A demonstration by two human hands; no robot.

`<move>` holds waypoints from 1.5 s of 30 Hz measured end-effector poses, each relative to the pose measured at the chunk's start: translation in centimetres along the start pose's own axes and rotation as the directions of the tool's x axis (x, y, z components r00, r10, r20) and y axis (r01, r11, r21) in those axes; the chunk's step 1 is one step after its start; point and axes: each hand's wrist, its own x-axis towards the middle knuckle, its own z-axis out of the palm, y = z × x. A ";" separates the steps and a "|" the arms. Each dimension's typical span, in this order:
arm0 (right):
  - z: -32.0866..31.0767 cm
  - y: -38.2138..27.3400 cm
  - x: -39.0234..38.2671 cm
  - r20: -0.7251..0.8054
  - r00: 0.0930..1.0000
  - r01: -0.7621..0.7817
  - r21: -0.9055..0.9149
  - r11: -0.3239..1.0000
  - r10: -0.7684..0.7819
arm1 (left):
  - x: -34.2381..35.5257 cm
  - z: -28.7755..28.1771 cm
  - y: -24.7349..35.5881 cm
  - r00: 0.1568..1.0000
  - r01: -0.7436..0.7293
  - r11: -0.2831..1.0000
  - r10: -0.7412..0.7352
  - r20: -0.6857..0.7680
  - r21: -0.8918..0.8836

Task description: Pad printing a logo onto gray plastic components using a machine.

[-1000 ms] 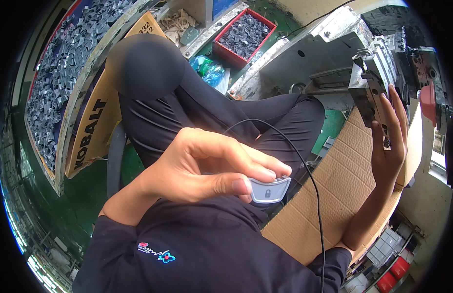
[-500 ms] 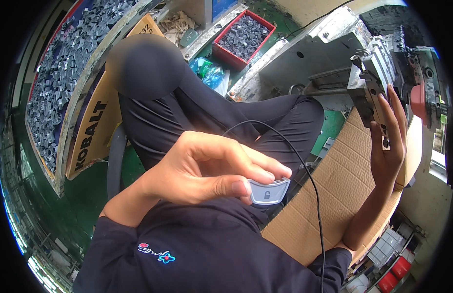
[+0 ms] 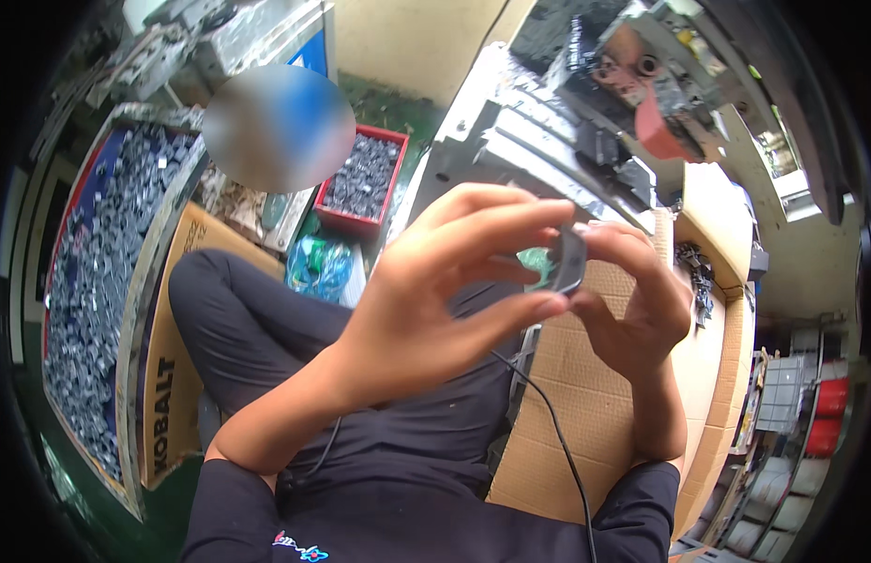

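**A:** Black part [image 3: 568,261] is pinched between both hands, up at chest height over the lap. Small, flat, curved edge, seen nearly edge-on. Can't tell what kind of part.

**B:** Grip?

**A:** Left hand [image 3: 445,300] has fingers [image 3: 510,223] curled over the top and thumb under, closed on the part's left side. Right hand [image 3: 632,300] is closed on its right side, fingertips touching it. Both hands share the load.

**B:** Cable?

**A:** Thin black cable [image 3: 557,441] drops from just under the hands down across the shirt to the lower edge. Whether it joins the part, can't tell; the fingers hide that end.

**B:** Progress?

**A:** My read: mid-handling. Part is picked up and being fitted or checked by hand. Not set down, not in any bin. So pick-up done, placing left.

**B:** Around it?

**A:** Cardboard [image 3: 595,422] lies just beyond the lap, on the right. Another cardboard box [image 3: 168,375] stands by the left knee. Left of that, a long tray [image 3: 126,310] full of small grey parts. Further out, a red bin [image 3: 365,220] of dark parts, with a green plastic bag [image 3: 318,267] just in front of it. Farthest, a grey metal machine [image 3: 510,141] with a red-orange piece [image 3: 656,131] on it, well apart from the hands.
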 end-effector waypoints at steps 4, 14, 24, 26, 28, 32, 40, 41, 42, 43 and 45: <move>-1.7 2.0 -0.2 -0.181 0.952 -0.263 -0.063 0.963 0.248 | 6.0 1.5 -2.6 0.999 -0.019 0.987 0.013 0.041 0.162; -2.7 8.3 0.3 -0.317 0.870 -0.426 -0.094 0.900 0.379 | 15.2 2.1 -5.9 0.965 -0.243 0.717 0.109 0.239 0.654; -2.6 9.2 0.5 -0.303 0.847 -0.474 -0.061 0.879 0.436 | 15.6 1.8 -6.9 0.981 -0.141 0.747 0.017 0.194 0.649; -2.7 8.9 0.6 -0.291 0.848 -0.481 -0.067 0.874 0.444 | 15.6 1.6 -7.0 0.980 -0.121 0.750 -0.015 0.199 0.650; -2.5 9.0 0.6 -0.292 0.854 -0.464 -0.056 0.884 0.430 | 15.5 1.5 -7.0 0.978 -0.088 0.770 -0.052 0.201 0.632; -2.4 9.0 0.7 -0.312 0.839 -0.475 -0.019 0.880 0.446 | 15.4 1.7 -6.7 0.979 -0.103 0.732 -0.045 0.198 0.674; -2.6 9.5 0.5 -0.270 0.873 -0.444 -0.099 0.891 0.405 | 15.0 2.0 -6.6 0.978 -0.117 0.751 -0.026 0.205 0.650; -2.6 9.4 0.5 -0.272 0.872 -0.446 -0.097 0.890 0.407 | 15.1 1.9 -6.6 0.978 -0.117 0.750 -0.028 0.207 0.651; -2.6 9.3 0.5 -0.269 0.873 -0.446 -0.108 0.889 0.406 | 15.1 1.9 -6.6 0.978 -0.106 0.749 -0.040 0.204 0.654; -2.6 9.2 0.5 -0.266 0.875 -0.446 -0.119 0.887 0.404 | 15.2 1.8 -6.6 0.978 -0.095 0.748 -0.052 0.201 0.657; -2.5 8.9 0.2 -0.272 0.881 -0.437 -0.159 0.885 0.386 | 15.0 2.1 -6.6 0.979 -0.113 0.729 -0.034 0.201 0.675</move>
